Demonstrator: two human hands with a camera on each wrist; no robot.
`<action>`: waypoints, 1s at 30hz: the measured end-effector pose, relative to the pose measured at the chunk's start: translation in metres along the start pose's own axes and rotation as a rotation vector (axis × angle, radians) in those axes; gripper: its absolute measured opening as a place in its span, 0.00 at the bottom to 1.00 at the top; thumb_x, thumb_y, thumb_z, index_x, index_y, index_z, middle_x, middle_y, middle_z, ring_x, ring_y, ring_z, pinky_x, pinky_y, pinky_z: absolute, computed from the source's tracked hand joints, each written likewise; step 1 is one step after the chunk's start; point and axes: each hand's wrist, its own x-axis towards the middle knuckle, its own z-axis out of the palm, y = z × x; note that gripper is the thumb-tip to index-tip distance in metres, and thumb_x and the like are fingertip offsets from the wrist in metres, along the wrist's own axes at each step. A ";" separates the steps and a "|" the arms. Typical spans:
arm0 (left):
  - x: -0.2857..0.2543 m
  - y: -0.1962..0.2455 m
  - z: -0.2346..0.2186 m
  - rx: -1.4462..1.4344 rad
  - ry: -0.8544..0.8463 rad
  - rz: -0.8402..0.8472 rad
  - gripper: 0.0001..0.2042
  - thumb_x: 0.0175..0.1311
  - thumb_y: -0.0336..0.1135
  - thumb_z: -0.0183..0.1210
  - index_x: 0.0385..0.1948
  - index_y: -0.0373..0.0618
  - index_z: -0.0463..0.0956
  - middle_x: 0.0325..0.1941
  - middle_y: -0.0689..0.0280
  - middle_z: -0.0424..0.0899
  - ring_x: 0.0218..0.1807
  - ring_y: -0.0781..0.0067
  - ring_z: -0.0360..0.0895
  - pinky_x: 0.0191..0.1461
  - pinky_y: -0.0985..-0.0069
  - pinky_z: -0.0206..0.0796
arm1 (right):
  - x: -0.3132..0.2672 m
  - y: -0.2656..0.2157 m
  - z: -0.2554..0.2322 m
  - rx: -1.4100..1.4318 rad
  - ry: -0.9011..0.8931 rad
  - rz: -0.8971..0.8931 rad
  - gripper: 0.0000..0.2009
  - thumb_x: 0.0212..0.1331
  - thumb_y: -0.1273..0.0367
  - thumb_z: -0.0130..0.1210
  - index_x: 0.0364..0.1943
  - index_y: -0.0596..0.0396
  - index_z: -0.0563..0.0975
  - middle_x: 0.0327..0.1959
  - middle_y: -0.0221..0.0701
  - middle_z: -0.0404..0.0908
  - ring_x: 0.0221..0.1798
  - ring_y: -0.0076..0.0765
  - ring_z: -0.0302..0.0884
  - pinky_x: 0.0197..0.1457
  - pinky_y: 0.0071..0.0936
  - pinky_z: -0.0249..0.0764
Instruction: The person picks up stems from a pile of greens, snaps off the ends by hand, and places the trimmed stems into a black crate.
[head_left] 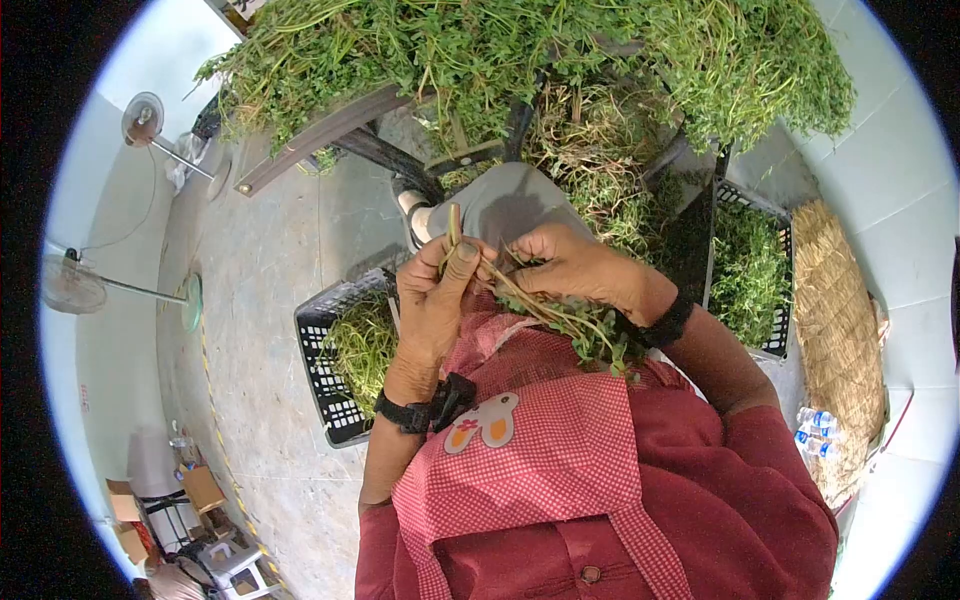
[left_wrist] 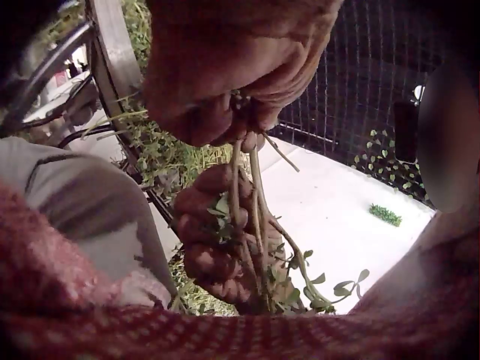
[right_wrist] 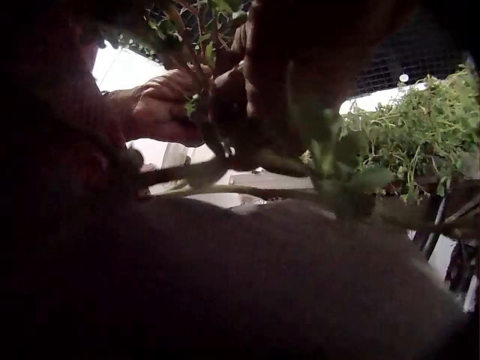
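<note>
Your left hand (head_left: 432,300) is raised in front of your chest, fingers curled round the pale ends of a small bunch of herb stems (head_left: 540,310), thumb pressed on top. Your right hand (head_left: 570,265) pinches the same stems just beside it, so the bunch runs between both hands and its leafy end (head_left: 600,340) hangs over your checked apron (head_left: 540,450). In the left wrist view the stems (left_wrist: 251,217) drop from one hand's fingertips into the other's curled fingers (left_wrist: 214,247). A black crate (head_left: 335,370) with greens sits on the floor below your left hand (a second crate (head_left: 750,270) stands to your right). A big heap of cut greens (head_left: 520,50) lies on the tabletop ahead.
</note>
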 end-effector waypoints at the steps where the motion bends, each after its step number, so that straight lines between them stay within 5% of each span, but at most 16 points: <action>1: -0.001 0.001 0.001 0.054 -0.011 0.026 0.11 0.63 0.38 0.55 0.32 0.38 0.78 0.25 0.71 0.77 0.27 0.87 0.70 0.32 0.89 0.62 | 0.000 -0.006 -0.001 -0.174 0.022 0.021 0.09 0.53 0.67 0.57 0.32 0.59 0.77 0.24 0.20 0.75 0.25 0.13 0.68 0.27 0.17 0.66; 2: -0.001 0.002 0.001 0.107 -0.023 0.052 0.11 0.63 0.38 0.55 0.32 0.38 0.78 0.25 0.71 0.77 0.27 0.87 0.70 0.32 0.89 0.62 | 0.000 -0.010 -0.003 -0.348 0.044 0.043 0.09 0.55 0.68 0.56 0.34 0.61 0.77 0.25 0.19 0.75 0.28 0.12 0.68 0.30 0.15 0.66; 6: -0.001 0.001 0.001 0.203 0.062 0.056 0.10 0.64 0.37 0.54 0.31 0.39 0.78 0.25 0.72 0.77 0.26 0.87 0.69 0.31 0.90 0.60 | 0.005 0.000 -0.007 -0.291 0.165 -0.092 0.09 0.54 0.67 0.56 0.33 0.60 0.77 0.22 0.18 0.73 0.25 0.14 0.67 0.29 0.16 0.66; 8: -0.004 0.005 0.000 0.071 0.103 0.077 0.11 0.64 0.38 0.54 0.29 0.40 0.77 0.24 0.73 0.76 0.24 0.89 0.67 0.27 0.90 0.58 | -0.004 -0.022 -0.009 -0.004 0.462 0.193 0.08 0.55 0.67 0.55 0.33 0.58 0.76 0.19 0.19 0.70 0.21 0.16 0.66 0.25 0.16 0.64; 10: -0.002 0.005 -0.006 -0.002 0.111 0.069 0.11 0.64 0.39 0.53 0.28 0.41 0.76 0.22 0.74 0.75 0.22 0.89 0.66 0.25 0.90 0.57 | -0.007 0.003 -0.037 -0.649 0.488 -0.753 0.07 0.55 0.66 0.54 0.33 0.55 0.76 0.18 0.20 0.69 0.15 0.18 0.61 0.20 0.15 0.58; 12: -0.002 0.002 -0.007 -0.074 0.118 0.055 0.11 0.65 0.39 0.53 0.27 0.42 0.75 0.21 0.74 0.73 0.21 0.90 0.64 0.23 0.90 0.56 | -0.030 -0.012 -0.052 0.711 0.468 -0.033 0.04 0.54 0.67 0.52 0.29 0.50 0.74 0.27 0.23 0.68 0.15 0.14 0.56 0.21 0.16 0.60; 17: 0.005 -0.004 -0.007 -0.103 0.104 0.019 0.12 0.66 0.41 0.50 0.25 0.45 0.71 0.19 0.74 0.69 0.19 0.87 0.62 0.21 0.88 0.53 | -0.041 -0.025 -0.071 0.929 0.384 -0.159 0.07 0.58 0.64 0.48 0.31 0.51 0.72 0.16 0.24 0.67 0.11 0.17 0.49 0.14 0.15 0.51; 25: 0.004 -0.002 -0.007 -0.018 0.071 -0.011 0.14 0.66 0.41 0.50 0.20 0.46 0.66 0.18 0.72 0.70 0.15 0.86 0.58 0.19 0.86 0.49 | -0.033 -0.034 -0.063 1.116 0.329 -0.372 0.07 0.58 0.65 0.47 0.32 0.53 0.70 0.15 0.23 0.61 0.12 0.19 0.50 0.14 0.16 0.49; 30: 0.010 -0.003 0.007 0.055 -0.032 -0.057 0.11 0.64 0.37 0.54 0.40 0.40 0.76 0.25 0.67 0.79 0.21 0.85 0.69 0.25 0.86 0.59 | -0.010 -0.069 -0.034 1.190 0.619 -0.338 0.07 0.56 0.65 0.48 0.29 0.53 0.69 0.17 0.24 0.61 0.13 0.19 0.51 0.15 0.18 0.49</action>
